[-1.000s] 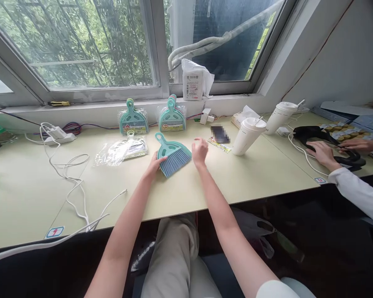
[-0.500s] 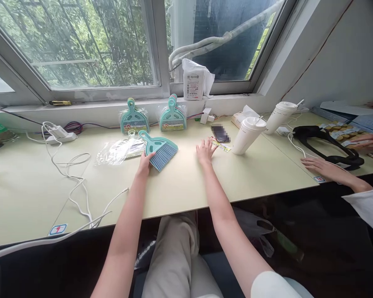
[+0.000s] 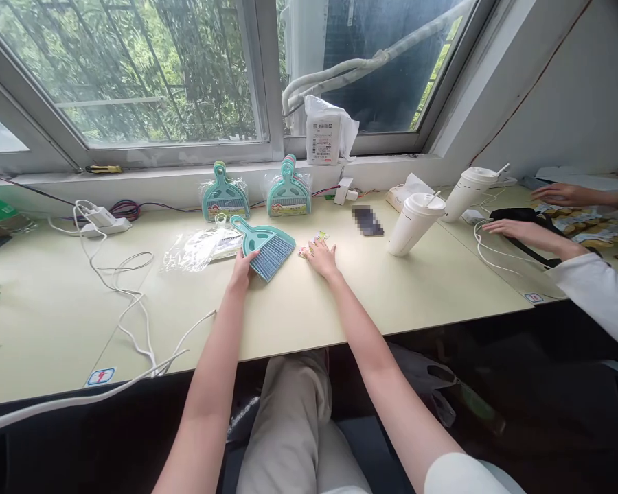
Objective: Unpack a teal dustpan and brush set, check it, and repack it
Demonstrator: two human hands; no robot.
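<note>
My left hand (image 3: pixel 243 269) grips the left edge of a teal dustpan (image 3: pixel 260 237) with a blue-bristled brush (image 3: pixel 272 257) nested in it, tilted on the table. To its right, my right hand (image 3: pixel 319 258) lies with fingers spread on a small colourful printed card (image 3: pixel 321 237), mostly hidden under the fingers. Left of the dustpan lies a clear plastic bag (image 3: pixel 188 251) and a flat wrapped piece partly under it. Two stacks of teal dustpan sets, a left stack (image 3: pixel 225 195) and a right stack (image 3: pixel 289 189), lean against the sill in clear wrapping.
A phone (image 3: pixel 368 221) and two white cups, a near cup (image 3: pixel 415 226) and a far cup (image 3: pixel 468 195), stand to the right. White cables (image 3: pixel 128 295) trail at left beside a power strip (image 3: pixel 106 226). A co-worker's hands (image 3: pixel 525 233) are over a black headset at far right.
My right hand has moved left with the printed card, from below the phone towards the dustpan. My left hand keeps its hold. The co-worker's hands have shifted farther back.
</note>
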